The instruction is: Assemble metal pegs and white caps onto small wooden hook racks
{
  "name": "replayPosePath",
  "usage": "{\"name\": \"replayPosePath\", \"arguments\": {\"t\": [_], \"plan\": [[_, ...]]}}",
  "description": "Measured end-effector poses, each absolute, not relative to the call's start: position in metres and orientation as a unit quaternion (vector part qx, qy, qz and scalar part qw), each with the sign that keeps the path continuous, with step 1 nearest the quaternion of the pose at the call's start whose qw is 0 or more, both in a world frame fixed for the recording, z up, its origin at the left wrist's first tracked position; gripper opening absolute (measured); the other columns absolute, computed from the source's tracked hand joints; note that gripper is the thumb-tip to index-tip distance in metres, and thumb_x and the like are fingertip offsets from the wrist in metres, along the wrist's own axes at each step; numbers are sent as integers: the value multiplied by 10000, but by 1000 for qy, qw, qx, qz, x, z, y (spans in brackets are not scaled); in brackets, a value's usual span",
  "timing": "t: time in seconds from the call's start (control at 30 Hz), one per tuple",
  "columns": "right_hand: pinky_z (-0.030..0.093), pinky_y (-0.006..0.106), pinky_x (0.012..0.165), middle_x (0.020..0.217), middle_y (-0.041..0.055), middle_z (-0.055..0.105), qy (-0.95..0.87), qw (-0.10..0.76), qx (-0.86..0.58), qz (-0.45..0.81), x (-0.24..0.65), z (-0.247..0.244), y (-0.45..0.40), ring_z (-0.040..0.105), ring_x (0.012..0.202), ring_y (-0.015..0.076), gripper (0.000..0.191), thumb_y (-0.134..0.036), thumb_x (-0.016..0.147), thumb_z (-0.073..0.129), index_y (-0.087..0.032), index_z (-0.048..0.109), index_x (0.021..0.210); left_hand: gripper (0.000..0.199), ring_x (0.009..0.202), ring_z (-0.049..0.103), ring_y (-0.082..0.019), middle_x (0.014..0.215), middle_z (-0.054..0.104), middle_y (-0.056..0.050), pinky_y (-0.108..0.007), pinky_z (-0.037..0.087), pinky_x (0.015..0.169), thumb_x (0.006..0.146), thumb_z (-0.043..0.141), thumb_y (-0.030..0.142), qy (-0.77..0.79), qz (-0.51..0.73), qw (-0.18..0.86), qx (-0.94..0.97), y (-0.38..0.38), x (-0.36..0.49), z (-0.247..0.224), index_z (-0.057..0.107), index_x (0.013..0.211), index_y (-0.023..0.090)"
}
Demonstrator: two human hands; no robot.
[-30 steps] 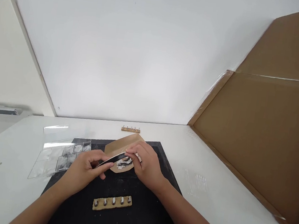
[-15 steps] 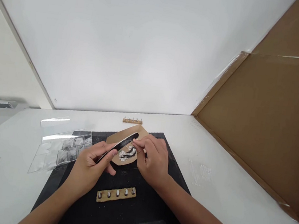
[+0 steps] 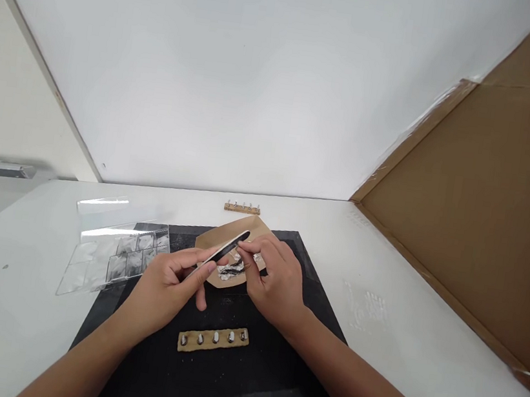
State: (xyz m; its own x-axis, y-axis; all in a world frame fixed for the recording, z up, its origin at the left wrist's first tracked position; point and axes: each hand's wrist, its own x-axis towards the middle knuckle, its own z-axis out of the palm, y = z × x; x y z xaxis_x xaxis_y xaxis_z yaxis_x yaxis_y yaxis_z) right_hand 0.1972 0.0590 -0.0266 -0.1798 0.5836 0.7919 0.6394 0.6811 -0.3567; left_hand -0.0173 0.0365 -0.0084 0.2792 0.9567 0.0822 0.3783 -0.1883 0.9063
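A narrow nail file (image 3: 232,244), dark on its face with a pale edge, is held at a slant in my left hand (image 3: 170,284). My right hand (image 3: 278,283) is pinched at the file's upper end; whatever is between its fingertips is too small to make out. Behind both hands lies a brown paper tray (image 3: 215,239) with white and black scraps (image 3: 231,270) in it. Nearer to me, a wooden strip (image 3: 207,341) bears several small upright holders with white tips.
A black mat (image 3: 270,381) covers the middle of the white table (image 3: 395,359). A clear compartment box (image 3: 110,263) is at the left, and a second strip (image 3: 242,208) stands behind the tray. Small clear pieces (image 3: 367,310) lie at the right. Cardboard (image 3: 477,220) walls the right side.
The view has shifted a little, so the scene sits slightly right and higher. The file is tilted a bit differently, and my right fingertips remain at its upper end.
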Motion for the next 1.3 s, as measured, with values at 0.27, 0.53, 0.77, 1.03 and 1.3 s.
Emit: {"name": "replayPosePath", "arguments": {"t": [0.27,0.53,0.77,1.03,1.3], "plan": [[361,369,684,734,19,616,-780,472,-401,-88,193,-30,59,564,698,180,233,-150,1037,570,-224,524,821,376,711,759,-195,546,708,42,-376,564,994,1064,560,456,476,394,362,698,33,-5,-15,784,1289,254],[317,373,689,714,7,573,-794,454,-388,-113,190,-29,65,524,674,178,259,-130,1022,563,-225,478,797,311,658,734,-127,578,719,57,-261,571,789,1059,586,348,471,429,281,718,32,-4,-17,831,894,251],[296,374,691,693,-9,537,-792,437,-407,-126,189,-26,65,477,635,165,283,-142,1027,552,-225,453,775,498,641,715,-109,562,683,48,-239,552,708,1050,600,310,468,443,218,733,30,-2,-18,648,564,213],[300,378,711,708,-3,558,-812,415,-397,-101,187,-31,68,501,666,175,269,-147,1032,533,-223,461,785,445,664,730,-123,547,674,51,-240,561,711,1049,602,299,475,441,203,734,33,-2,-20,702,624,215],[292,371,698,687,-24,547,-802,437,-402,-59,190,-29,70,473,616,147,269,-138,1024,558,-217,467,783,242,491,622,-82,584,643,47,-206,530,560,1050,592,226,439,456,127,764,32,0,-21,820,976,193]]}}
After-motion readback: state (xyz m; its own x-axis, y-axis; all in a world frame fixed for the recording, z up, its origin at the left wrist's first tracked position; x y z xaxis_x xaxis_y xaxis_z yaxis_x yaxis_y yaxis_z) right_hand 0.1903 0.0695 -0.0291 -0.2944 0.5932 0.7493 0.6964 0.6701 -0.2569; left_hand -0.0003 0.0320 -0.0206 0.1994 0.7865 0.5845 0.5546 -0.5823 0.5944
